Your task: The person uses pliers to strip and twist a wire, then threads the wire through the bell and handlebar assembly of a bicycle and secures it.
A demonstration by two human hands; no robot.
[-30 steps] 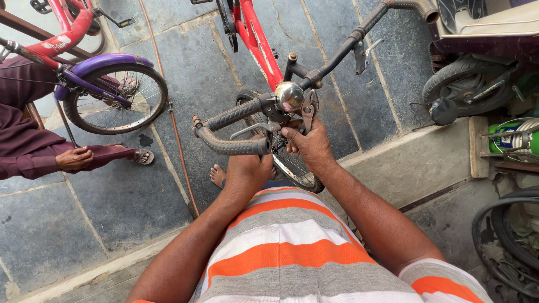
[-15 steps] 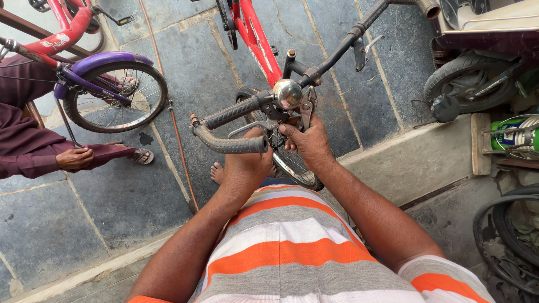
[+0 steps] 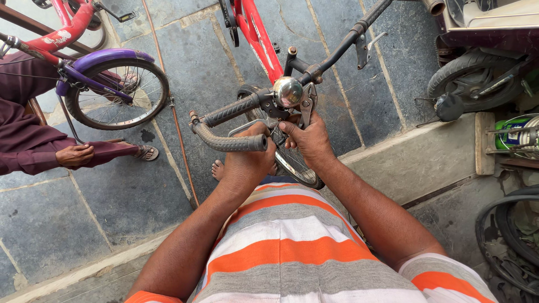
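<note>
- Handlebar (image 3: 337, 50) of the red bicycle (image 3: 255, 33) stands in front of you, over a floor (image 3: 129, 196) of grey-blue stone tiles with pale joints.
- A raised concrete step (image 3: 415, 157) runs across the floor under your arms, from the lower left up to the right.
- At the left, a small bicycle with a purple mudguard (image 3: 106, 56) stands on the tiles, and another person sits beside it with a hand (image 3: 76, 155) resting on the knee.
- At the right you see a scooter wheel (image 3: 471, 73), and loose tyres (image 3: 511, 241) lie in the lower right corner.
- Your left hand (image 3: 247, 160) is closed around a loose grey rubber grip (image 3: 227, 140), its fingers clamped on the end of it.
- This grip lies just below the black grip (image 3: 233, 110) that is on the bar, nearly parallel to it.
- Your right hand (image 3: 309, 140) is just under the shiny bell (image 3: 288, 91); its fingers are pinched together on a metal part below the bell, but I cannot tell exactly which part.
- Both hands are close to each other, near the middle of the bar, above the front wheel (image 3: 292, 163).
</note>
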